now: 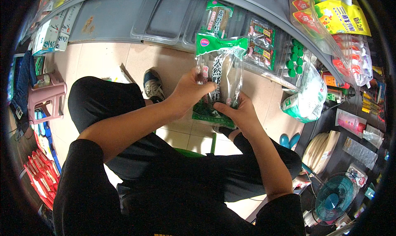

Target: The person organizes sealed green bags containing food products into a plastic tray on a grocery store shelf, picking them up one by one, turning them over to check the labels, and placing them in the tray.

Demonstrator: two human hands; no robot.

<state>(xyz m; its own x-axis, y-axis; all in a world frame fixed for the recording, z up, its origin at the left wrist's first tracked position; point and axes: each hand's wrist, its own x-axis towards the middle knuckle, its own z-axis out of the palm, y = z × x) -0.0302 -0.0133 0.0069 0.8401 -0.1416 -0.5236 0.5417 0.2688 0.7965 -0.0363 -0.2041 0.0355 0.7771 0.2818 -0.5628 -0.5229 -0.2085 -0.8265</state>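
Observation:
A clear plastic food packet with green ends (221, 72) is held upright between my two hands, above the floor and in front of a grey metal shelf (108, 22). My left hand (193, 92) grips its left edge, the thumb lying across the front. On the lower right side my right hand (238, 112) holds it, thumb on the front too. Behind the packet's top, a similar green packet (216, 18) lies in a clear plastic tray on the shelf. The packet's contents are partly hidden by glare and print.
Clear trays hold dark snack packs (260, 44) and green-capped bottles (294, 58). An empty-looking clear tray (167, 16) stands further left. Yellow pouches (343, 16) sit on the upper right shelf. A pink stool (46, 97) is at left, a fan (332, 200) at lower right.

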